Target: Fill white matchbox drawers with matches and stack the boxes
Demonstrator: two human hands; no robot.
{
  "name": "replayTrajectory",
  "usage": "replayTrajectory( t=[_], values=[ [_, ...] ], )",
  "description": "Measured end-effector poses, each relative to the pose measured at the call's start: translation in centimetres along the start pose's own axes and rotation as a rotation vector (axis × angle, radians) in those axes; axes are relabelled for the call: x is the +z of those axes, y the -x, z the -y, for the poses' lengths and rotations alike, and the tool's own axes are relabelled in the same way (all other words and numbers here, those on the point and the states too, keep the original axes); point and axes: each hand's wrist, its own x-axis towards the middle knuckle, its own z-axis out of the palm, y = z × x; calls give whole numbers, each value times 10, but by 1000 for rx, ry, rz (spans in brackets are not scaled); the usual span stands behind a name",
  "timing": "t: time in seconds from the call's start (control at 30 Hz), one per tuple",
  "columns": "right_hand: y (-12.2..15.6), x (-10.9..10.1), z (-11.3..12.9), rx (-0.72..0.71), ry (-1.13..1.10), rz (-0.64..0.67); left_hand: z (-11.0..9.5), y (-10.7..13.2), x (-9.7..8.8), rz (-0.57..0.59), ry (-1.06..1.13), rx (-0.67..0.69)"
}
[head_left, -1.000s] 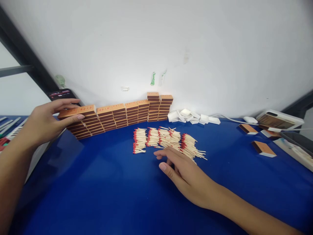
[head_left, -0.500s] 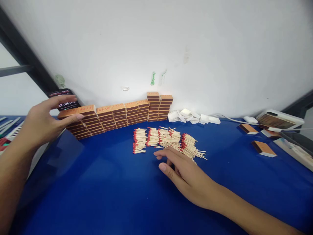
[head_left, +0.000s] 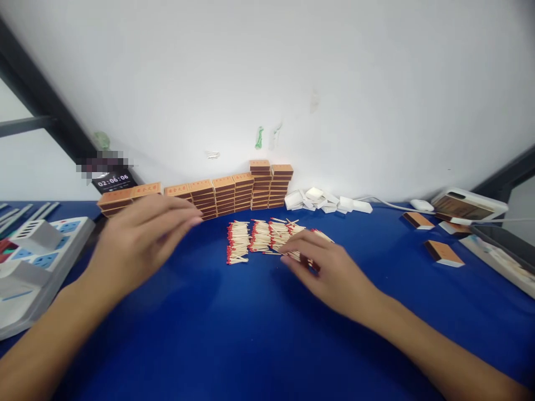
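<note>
My left hand [head_left: 140, 239] hovers in front of the row of stacked matchboxes [head_left: 203, 197], fingers stretched out and holding nothing I can see. Its fingers hide part of the stacks behind. My right hand [head_left: 321, 267] is over the right part of the loose matches [head_left: 261, 236], fingers curved and thumb a little apart from the forefinger. One match [head_left: 271, 254] lies by those fingertips. The red-headed matches form several rough bundles on the blue table [head_left: 234, 334]; my right hand covers some of them.
White inner trays [head_left: 313, 197] lie piled by the wall. At right are loose matchboxes [head_left: 443, 253], a white power bank [head_left: 470, 203] and a cable. A phone [head_left: 112, 181] showing a timer leans at back left, behind a power strip [head_left: 54, 256] with plugs.
My left hand has come away from the leftmost matchbox stack, moving right and toward me. My right hand has shifted slightly right, over the matches.
</note>
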Motion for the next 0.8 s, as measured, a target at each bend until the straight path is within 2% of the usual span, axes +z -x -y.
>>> replayTrajectory(
  t=[0.07,0.13,0.23,0.33,0.47,0.63,0.7,0.8],
  values=[
    [-15,-18,-21,14,94,-53,-8,-5,1,185,130,17],
    [-33,-37,-47,76,199,-100,-12,-10,3,311,168,-3],
    [-58,-62,-84,183,322,-161,-11,-14,10,383,160,-141],
    [-76,-73,-103,243,365,-198,-3,-10,25,379,244,-305],
    [-96,-70,-91,145,320,-243,7,6,43,385,248,-331],
    [-133,-52,-56,0,355,-248,3,19,48,416,255,-289],
    [-152,-47,-44,31,378,-241,-1,20,48,430,253,-270],
    [-176,-48,-36,169,430,-237,-5,23,48,441,238,-249]
  ],
)
